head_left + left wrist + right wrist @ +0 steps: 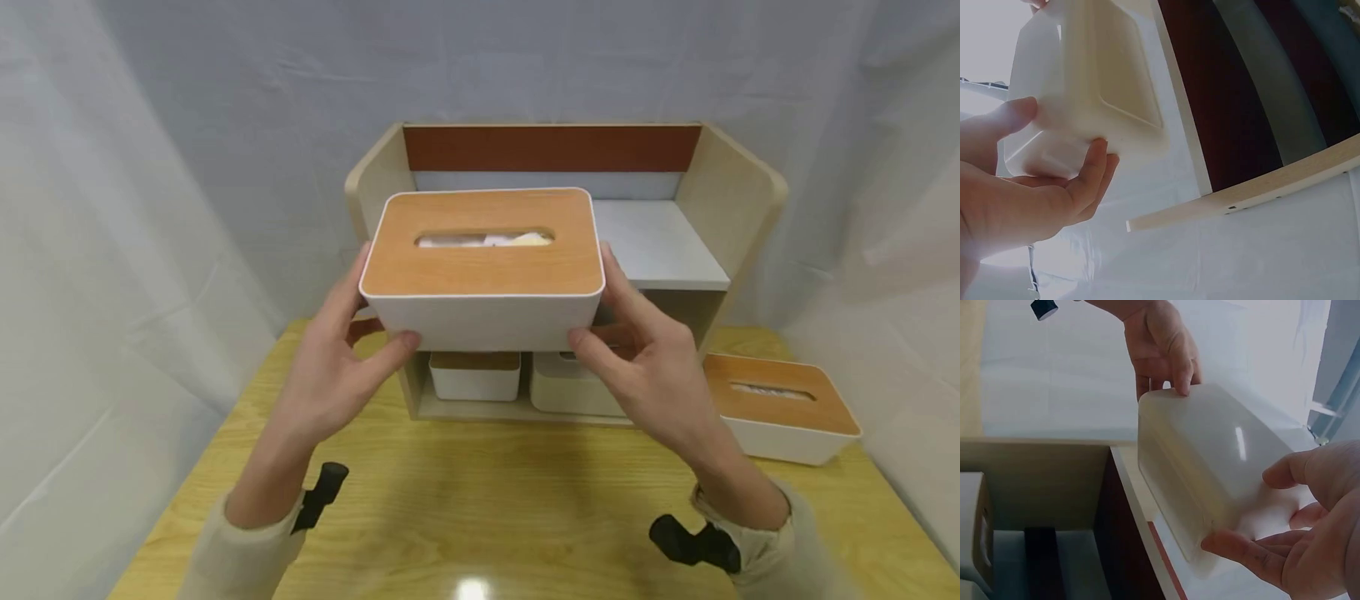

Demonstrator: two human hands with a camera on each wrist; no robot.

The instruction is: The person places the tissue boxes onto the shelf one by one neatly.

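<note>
A white tissue box (480, 321) with a wood-coloured slotted lid is held up in front of a small desktop shelf (738, 200). My left hand (330, 358) grips its left end, thumb on the front face and fingers around the side. At the other end my right hand (652, 358) grips it the same way. Something pale shows through the slot. From below, the left wrist view shows the box's white underside (1129, 69), clear of the shelf. Both hands also appear on the box (1222, 450) in the right wrist view.
Under the shelf board stand a small white box with a wooden top (476, 379) and a cream box (573, 387). Another wood-lidded tissue box (787, 433) sits on the yellow wooden table (480, 492), right of the shelf. White curtains (150, 208) hang around the table.
</note>
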